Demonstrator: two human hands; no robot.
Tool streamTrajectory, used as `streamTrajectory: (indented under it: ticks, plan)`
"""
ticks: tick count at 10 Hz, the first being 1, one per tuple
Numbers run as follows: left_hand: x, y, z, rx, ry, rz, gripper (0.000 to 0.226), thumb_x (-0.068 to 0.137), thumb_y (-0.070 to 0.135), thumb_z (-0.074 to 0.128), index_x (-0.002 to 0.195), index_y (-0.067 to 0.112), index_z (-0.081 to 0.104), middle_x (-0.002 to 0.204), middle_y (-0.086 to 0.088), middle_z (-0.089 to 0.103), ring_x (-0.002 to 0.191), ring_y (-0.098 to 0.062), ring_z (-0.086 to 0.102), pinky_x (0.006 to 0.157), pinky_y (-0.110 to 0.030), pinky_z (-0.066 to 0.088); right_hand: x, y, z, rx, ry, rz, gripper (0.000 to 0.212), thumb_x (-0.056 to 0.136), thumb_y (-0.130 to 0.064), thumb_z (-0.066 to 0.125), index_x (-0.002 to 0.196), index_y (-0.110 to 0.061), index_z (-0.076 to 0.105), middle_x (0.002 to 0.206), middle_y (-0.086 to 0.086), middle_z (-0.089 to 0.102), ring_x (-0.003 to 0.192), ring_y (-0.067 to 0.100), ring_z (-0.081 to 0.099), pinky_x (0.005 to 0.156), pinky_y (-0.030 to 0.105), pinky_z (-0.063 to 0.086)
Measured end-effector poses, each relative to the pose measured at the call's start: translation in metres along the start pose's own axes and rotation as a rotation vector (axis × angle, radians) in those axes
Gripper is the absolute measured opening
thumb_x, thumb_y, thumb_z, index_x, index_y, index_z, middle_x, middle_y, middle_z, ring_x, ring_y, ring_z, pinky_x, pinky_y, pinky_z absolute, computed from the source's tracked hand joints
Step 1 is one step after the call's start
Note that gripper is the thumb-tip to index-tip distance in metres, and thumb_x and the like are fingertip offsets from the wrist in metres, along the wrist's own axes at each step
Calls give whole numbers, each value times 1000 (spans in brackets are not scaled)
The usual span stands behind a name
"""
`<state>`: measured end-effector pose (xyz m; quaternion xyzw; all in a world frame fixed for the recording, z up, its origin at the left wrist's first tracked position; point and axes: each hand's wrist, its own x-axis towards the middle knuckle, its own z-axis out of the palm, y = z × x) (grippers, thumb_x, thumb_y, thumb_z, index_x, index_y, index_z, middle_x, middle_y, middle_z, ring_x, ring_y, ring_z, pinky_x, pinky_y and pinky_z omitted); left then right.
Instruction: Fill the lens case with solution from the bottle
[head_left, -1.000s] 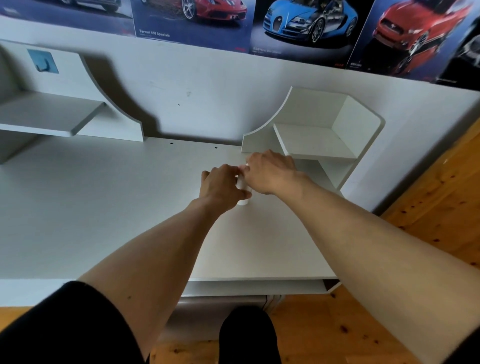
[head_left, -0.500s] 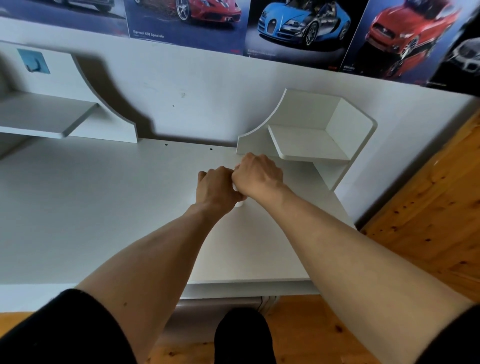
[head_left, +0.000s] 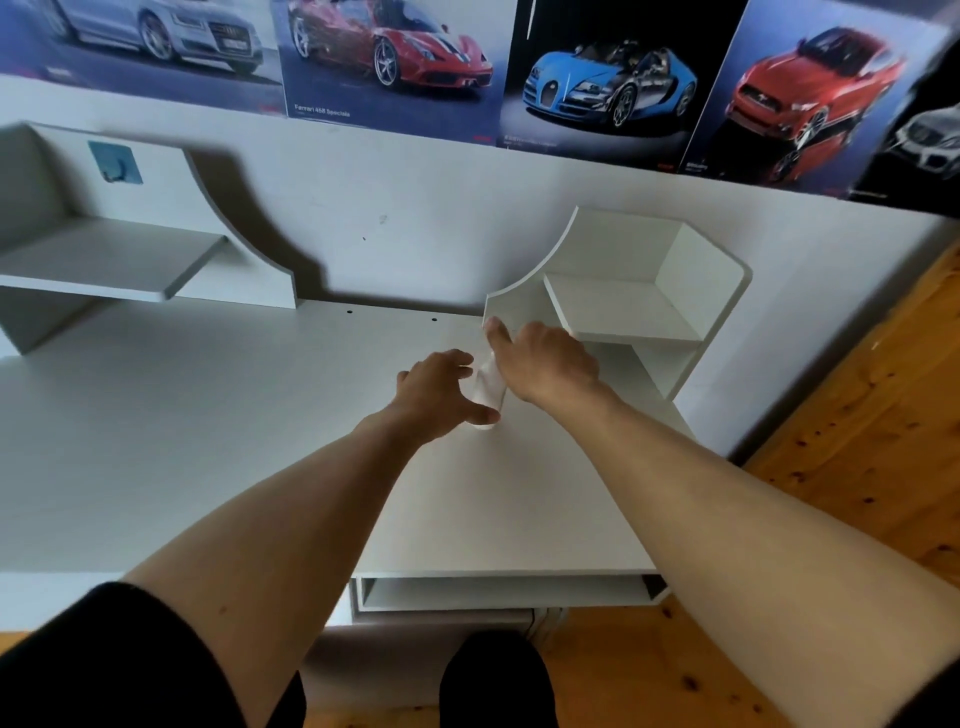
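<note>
A small white bottle (head_left: 489, 391) stands on the white desk (head_left: 208, 415), blurred, just in front of the right corner shelf. My left hand (head_left: 441, 395) is beside it on the left with fingers spread and fairly straight; its thumb tip touches the bottle's base. My right hand (head_left: 543, 364) hovers just right of the bottle's top, thumb stretched out toward the shelf edge. Its fingers curl down out of sight, so I cannot tell whether they hold anything. No lens case is in view.
A white corner shelf unit (head_left: 623, 306) stands right behind the hands. Another shelf (head_left: 104, 260) with a blue hook sits at the far left. Car posters (head_left: 608, 88) line the wall. Wooden floor (head_left: 857, 441) lies beyond the desk's right edge.
Both hands were closed together around the bottle. Now they have parted: the left fingers have spread open and the right hand has shifted right off the bottle top, leaving the bottle visible.
</note>
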<state>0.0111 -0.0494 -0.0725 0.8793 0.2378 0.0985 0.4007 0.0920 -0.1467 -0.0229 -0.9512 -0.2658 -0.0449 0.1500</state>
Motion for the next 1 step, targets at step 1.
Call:
streamTrajectory:
  ticks: [1]
  plan:
    - [-2, 0, -18, -360, -2, -21, 77, 66, 25, 88, 134, 12, 55, 131, -4, 62, 116, -20, 60, 89, -32, 53, 4, -1, -15, 270, -31, 40, 63, 90, -57, 23, 97, -8, 61, 89, 11, 56, 82, 29, 51, 71, 35, 36]
